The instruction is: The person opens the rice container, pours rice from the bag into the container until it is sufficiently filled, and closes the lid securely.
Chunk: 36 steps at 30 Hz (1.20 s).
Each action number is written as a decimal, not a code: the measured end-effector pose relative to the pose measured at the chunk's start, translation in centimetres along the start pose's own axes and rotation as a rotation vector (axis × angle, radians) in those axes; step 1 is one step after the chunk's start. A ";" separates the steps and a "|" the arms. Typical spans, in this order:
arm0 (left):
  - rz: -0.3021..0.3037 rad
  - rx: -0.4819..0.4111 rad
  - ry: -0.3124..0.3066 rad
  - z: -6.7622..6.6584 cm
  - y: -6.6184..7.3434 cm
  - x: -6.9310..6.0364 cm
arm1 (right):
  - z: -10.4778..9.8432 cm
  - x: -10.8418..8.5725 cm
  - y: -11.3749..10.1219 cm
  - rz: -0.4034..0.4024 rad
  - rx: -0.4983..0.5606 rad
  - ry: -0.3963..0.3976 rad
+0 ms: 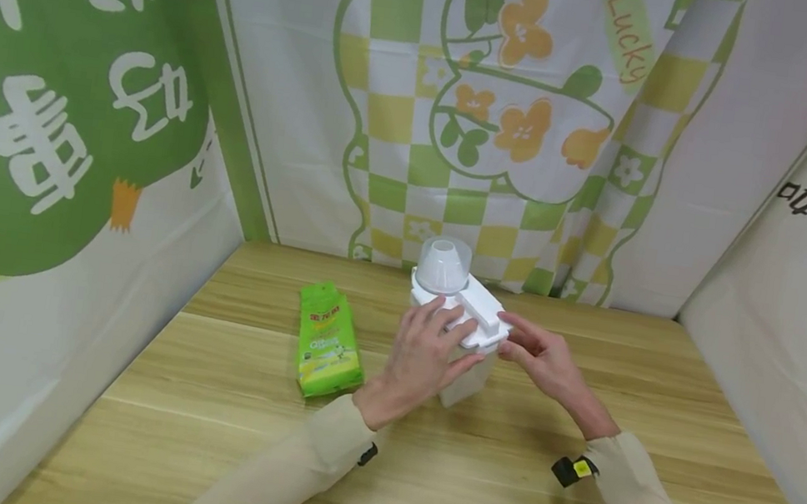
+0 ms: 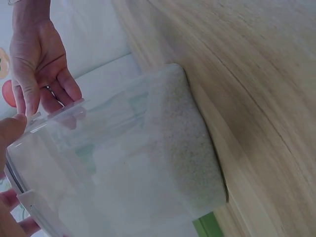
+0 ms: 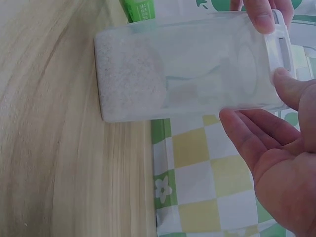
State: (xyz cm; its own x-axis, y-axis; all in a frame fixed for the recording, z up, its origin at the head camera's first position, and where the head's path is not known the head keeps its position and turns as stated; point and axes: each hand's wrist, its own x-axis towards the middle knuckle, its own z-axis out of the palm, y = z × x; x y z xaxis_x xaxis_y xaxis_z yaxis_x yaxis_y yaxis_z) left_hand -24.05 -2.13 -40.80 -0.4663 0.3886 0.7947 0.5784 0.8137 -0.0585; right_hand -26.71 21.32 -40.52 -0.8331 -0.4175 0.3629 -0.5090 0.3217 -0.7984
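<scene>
A tall see-through rice container (image 1: 465, 381) stands upright on the table, with a white lid (image 1: 475, 311) and a clear dome-shaped cup (image 1: 444, 265) on top. Pale grains of rice (image 2: 185, 148) fill its lower part in the left wrist view. My left hand (image 1: 420, 359) spans the lid, fingers bent over the top and thumb at the near side. From the right, my right hand (image 1: 549, 362) holds the lid's edge. Its thumb presses the end latch (image 3: 284, 54) in the right wrist view, while other fingers touch the container's wall.
A green packet (image 1: 327, 344) lies left of the container, close to my left forearm. The wooden table (image 1: 200, 429) ends at a checkered cloth (image 1: 396, 125) behind and printed sheets (image 1: 779, 332) at the sides.
</scene>
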 end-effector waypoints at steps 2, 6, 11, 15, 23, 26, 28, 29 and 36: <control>-0.009 0.014 -0.010 0.0 0.1 0.1 | -0.1 0.0 0.0 0.002 -0.004 -0.002; -0.006 0.041 -0.015 0.2 0.4 0.4 | -0.3 0.0 0.0 0.023 0.015 -0.015; 0.047 0.065 0.014 0.7 0.6 1.1 | -0.9 0.1 0.3 0.038 0.079 -0.036; 0.079 0.068 0.049 1.3 0.9 1.7 | -1.6 0.3 0.8 0.043 0.136 -0.056; 0.091 -0.080 0.088 1.8 1.4 2.5 | -3.2 1.2 2.0 0.032 0.226 -0.072; 0.122 -0.174 0.105 1.6 1.1 3.1 | -3.8 1.6 2.1 0.026 0.216 -0.074; 0.148 -0.214 0.108 1.2 0.7 3.6 | -4.2 1.8 1.9 0.035 0.180 -0.075; 0.166 -0.234 0.099 1.0 0.4 3.9 | -4.5 1.9 1.8 0.042 0.157 -0.075; 0.258 -0.326 -0.070 -1.4 -3.1 5.5 | -6.5 3.0 1.1 0.107 -0.047 -0.120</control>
